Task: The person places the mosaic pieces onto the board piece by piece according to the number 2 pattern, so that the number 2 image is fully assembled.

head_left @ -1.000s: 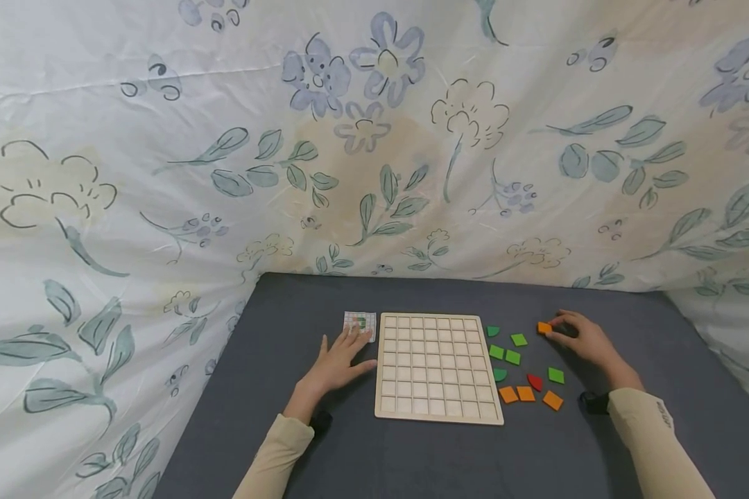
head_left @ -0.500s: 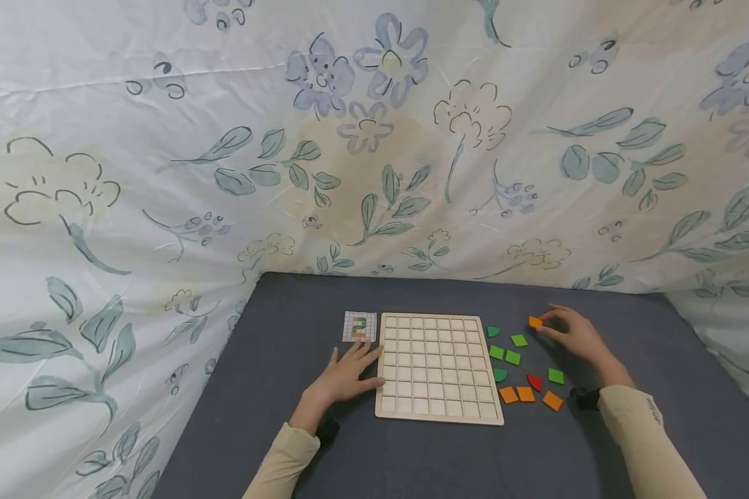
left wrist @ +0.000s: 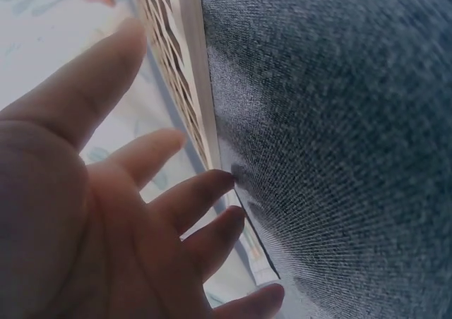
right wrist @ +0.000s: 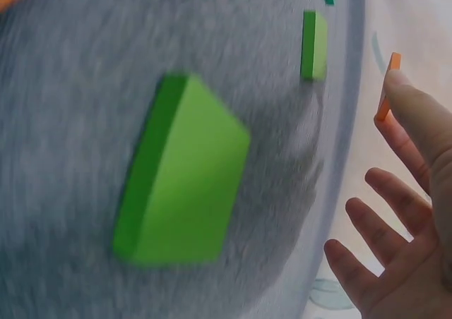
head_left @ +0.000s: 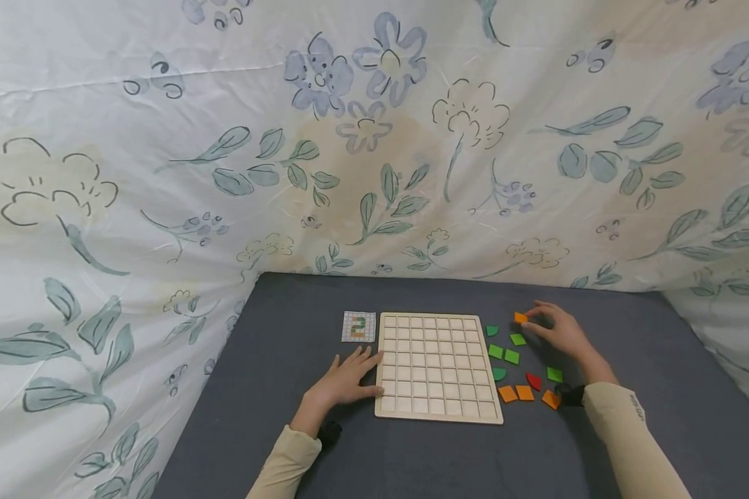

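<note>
A pale wooden board (head_left: 438, 420) with a grid of square recesses lies mid-table. At its left edge rests my left hand (head_left: 343, 380), fingers spread, thumb and index tip at the frame; the left wrist view shows this hand (left wrist: 141, 206) beside the board's side wall (left wrist: 198, 79). My right hand (head_left: 562, 331) pinches an orange square tile (head_left: 521, 317) between thumb and index finger, above the table near the back right. In the right wrist view the orange tile (right wrist: 388, 86) is seen edge-on, the other fingers apart from it.
Right of the board lie green squares (head_left: 496, 352), dark green rounded pieces (head_left: 499, 374), a red rounded piece (head_left: 533, 381) and orange squares (head_left: 525, 393). A printed pattern card (head_left: 358, 326) lies at the board's upper left. A floral curtain (head_left: 374, 152) hangs behind the table.
My right hand has carried the orange tile left and slightly back, toward the board. My left hand has slid off the pattern card toward me, to the board's left edge.
</note>
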